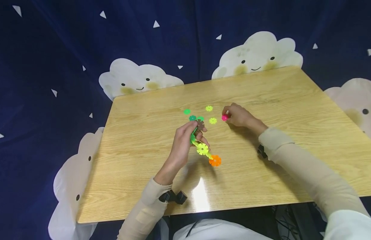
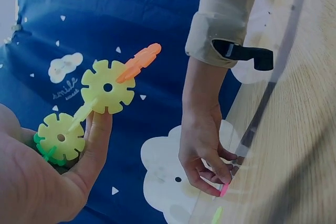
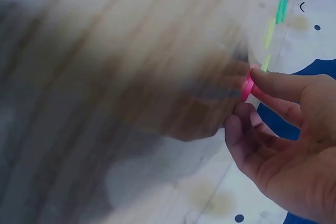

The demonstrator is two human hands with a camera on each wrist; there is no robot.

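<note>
My left hand grips a chain of notched plastic snowflake discs by its green end. Along it come a yellow disc, another yellow one set edge-on, and an orange disc at the free end. A dark brownish disc shows by the left fingertips; whether it belongs to the chain I cannot tell. Over the table to the right, my right hand pinches a pink disc between thumb and fingers at the tabletop. The left palm hides part of the chain's green end.
Loose discs lie on the wooden table between and beyond the hands: yellow ones, a green one and a teal one among them. A dark blue curtain with clouds hangs around the table's far and side edges.
</note>
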